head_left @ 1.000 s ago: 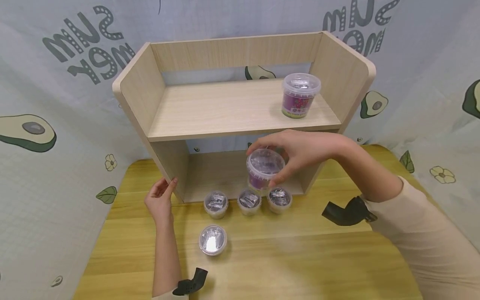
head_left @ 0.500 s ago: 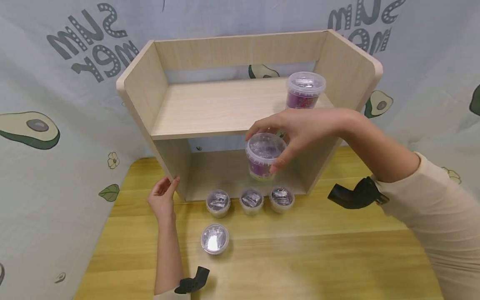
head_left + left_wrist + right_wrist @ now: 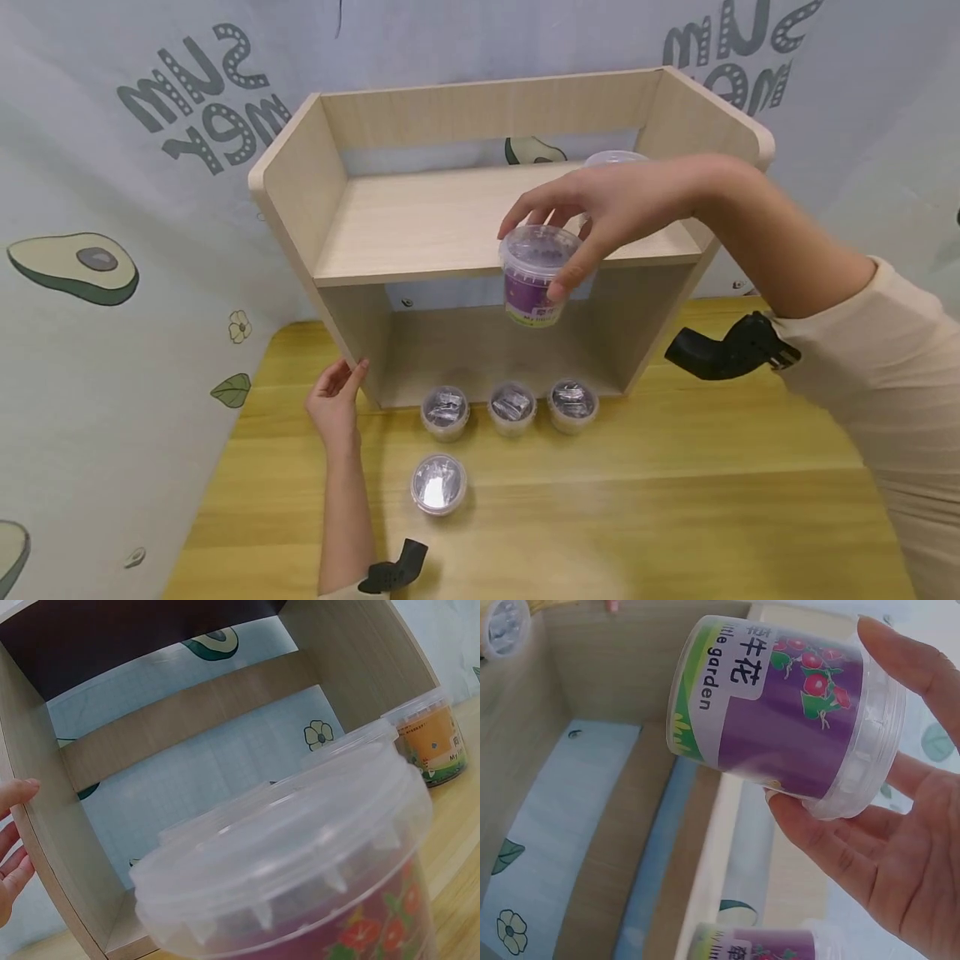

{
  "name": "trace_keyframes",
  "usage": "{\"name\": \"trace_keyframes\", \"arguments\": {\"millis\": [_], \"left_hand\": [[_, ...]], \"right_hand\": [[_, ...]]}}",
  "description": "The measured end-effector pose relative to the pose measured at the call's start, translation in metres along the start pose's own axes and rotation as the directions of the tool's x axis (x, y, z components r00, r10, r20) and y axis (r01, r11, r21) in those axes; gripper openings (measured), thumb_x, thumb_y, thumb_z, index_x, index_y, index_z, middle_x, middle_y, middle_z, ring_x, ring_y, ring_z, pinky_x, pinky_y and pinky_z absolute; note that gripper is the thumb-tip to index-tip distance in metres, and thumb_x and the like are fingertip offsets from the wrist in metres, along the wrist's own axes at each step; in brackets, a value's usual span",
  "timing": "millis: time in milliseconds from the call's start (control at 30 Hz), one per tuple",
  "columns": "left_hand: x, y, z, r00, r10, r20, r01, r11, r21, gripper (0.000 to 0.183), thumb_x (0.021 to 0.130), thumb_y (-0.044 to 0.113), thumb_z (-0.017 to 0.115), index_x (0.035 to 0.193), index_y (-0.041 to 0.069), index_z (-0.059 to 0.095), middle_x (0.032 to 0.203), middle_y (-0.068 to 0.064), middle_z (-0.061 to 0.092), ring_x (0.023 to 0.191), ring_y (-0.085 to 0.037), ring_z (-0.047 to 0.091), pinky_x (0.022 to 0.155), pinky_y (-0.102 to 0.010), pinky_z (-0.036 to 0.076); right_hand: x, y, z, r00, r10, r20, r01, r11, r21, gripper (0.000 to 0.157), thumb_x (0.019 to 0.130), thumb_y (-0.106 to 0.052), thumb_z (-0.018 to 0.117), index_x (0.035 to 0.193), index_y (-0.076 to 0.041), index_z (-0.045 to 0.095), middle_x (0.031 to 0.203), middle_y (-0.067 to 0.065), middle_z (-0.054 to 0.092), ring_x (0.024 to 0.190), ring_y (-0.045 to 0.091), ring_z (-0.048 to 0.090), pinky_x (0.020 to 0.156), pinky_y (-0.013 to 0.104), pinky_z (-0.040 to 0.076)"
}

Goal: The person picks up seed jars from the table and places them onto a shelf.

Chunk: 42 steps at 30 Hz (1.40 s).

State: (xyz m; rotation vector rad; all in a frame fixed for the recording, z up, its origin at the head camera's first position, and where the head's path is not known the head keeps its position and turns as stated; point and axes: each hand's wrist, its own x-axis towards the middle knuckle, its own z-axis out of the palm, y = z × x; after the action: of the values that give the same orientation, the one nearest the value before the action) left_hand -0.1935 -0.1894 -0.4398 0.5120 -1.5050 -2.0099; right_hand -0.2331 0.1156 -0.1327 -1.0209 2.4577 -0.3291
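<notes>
Thumb and fingers curled round its lid end, a person's right hand (image 3: 611, 204) holds a purple-labelled tub (image 3: 528, 290), lid up, at the near edge of the upper board (image 3: 420, 225) of a pale shelf unit (image 3: 487, 104), while the left hand (image 3: 335, 408) pinches the near edge of its left side panel (image 3: 296, 200). A second tub (image 3: 611, 157) stands far right on the board, mostly hidden. Below, three tubs (image 3: 512, 407) line the unit's near edge; a fourth tub (image 3: 438, 484) sits nearer, leftward, on a yellow table (image 3: 645, 517).
</notes>
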Motion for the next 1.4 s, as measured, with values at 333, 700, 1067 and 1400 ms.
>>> {"name": "trace_keyframes", "arguments": {"millis": [333, 700, 1067, 1400], "left_hand": [[0.001, -0.001, 0.000, 1.000, -0.005, 0.006, 0.005, 1.000, -0.003, 0.022, 0.067, 0.013, 0.081, 0.085, 0.010, 0.070, 0.076, 0.007, 0.066, 0.071, -0.008, 0.061, 0.069, -0.017, 0.051], [0.003, -0.003, 0.000, 1.000, -0.026, 0.007, 0.026, 1.000, 0.013, 0.024, 0.067, 0.014, 0.081, 0.087, 0.010, 0.068, 0.078, 0.007, 0.066, 0.074, -0.009, 0.062, 0.072, -0.018, 0.051], [0.006, -0.003, -0.001, 1.000, -0.017, 0.009, 0.017, 1.000, 0.003, 0.022, 0.067, 0.012, 0.081, 0.085, 0.012, 0.069, 0.078, 0.007, 0.066, 0.073, -0.009, 0.062, 0.071, -0.018, 0.051], [0.004, 0.001, -0.002, 1.000, -0.010, 0.014, 0.010, 1.000, 0.005, 0.023, 0.068, 0.012, 0.080, 0.088, 0.009, 0.069, 0.078, 0.006, 0.066, 0.074, -0.009, 0.062, 0.072, -0.018, 0.051]], "right_hand": [[0.002, -0.001, -0.014, 0.998, 0.054, 0.017, -0.054, 0.998, 0.033, 0.069, 0.072, -0.044, 0.074, 0.130, -0.029, 0.039, 0.121, 0.004, 0.047, 0.110, 0.023, 0.050, 0.080, 0.036, 0.048], [0.008, -0.002, -0.026, 0.995, 0.096, -0.021, -0.096, 0.995, -0.013, 0.074, 0.071, -0.050, 0.072, 0.132, -0.031, 0.035, 0.129, 0.003, 0.042, 0.119, 0.025, 0.043, 0.089, 0.047, 0.046], [0.020, 0.001, -0.040, 0.986, 0.159, -0.056, -0.162, 0.985, -0.053, 0.081, 0.069, -0.054, 0.071, 0.136, -0.029, 0.032, 0.136, 0.007, 0.035, 0.122, 0.028, 0.037, 0.096, 0.053, 0.038], [0.035, 0.003, -0.043, 0.976, 0.205, -0.068, -0.209, 0.976, -0.057, 0.089, 0.068, -0.057, 0.069, 0.140, -0.024, 0.028, 0.137, 0.012, 0.035, 0.123, 0.031, 0.035, 0.100, 0.053, 0.031]]}}
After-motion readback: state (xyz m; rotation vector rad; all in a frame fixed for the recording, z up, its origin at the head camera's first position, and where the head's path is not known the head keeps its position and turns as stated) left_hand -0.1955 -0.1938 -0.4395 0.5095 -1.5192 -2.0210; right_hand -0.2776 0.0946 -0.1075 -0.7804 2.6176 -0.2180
